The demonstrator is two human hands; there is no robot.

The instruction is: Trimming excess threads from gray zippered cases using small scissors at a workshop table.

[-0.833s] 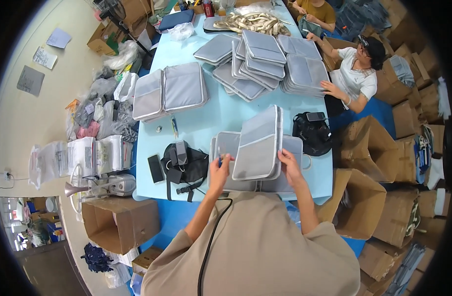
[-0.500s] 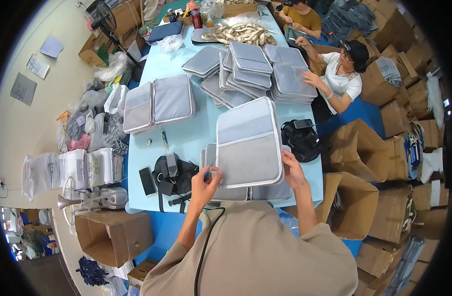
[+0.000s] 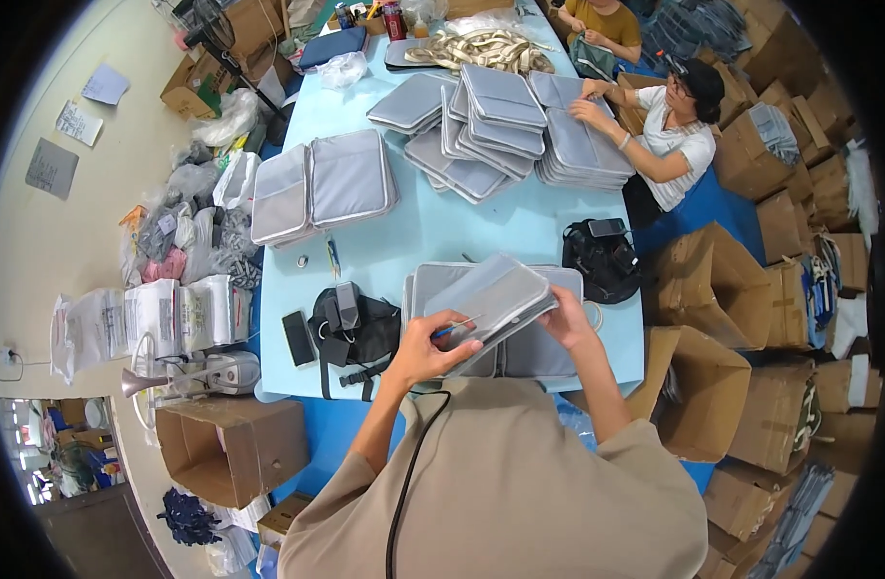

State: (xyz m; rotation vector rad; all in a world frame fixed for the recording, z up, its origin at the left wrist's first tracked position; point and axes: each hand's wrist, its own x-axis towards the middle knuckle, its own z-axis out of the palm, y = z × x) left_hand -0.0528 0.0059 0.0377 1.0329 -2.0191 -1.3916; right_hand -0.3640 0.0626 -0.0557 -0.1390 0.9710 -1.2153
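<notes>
Fabric case (image 3: 501, 297), grey, rectangular, round-cornered, right grip (image 3: 569, 321) pinching its edge, left grip (image 3: 427, 349) pinching slim tool (image 3: 446, 332)

grey fabric case (image 3: 505, 294) now, flat, rounded corners, pale piping, it's up over the near end of the lt-blue table (image 3: 442, 227), tilted, w/ its thick layered edge showing. and there's the small tool (image 3: 446, 331), blue body, thin tip, also over the table's near end, tip right by the case, can't tell if they're touching.
</notes>
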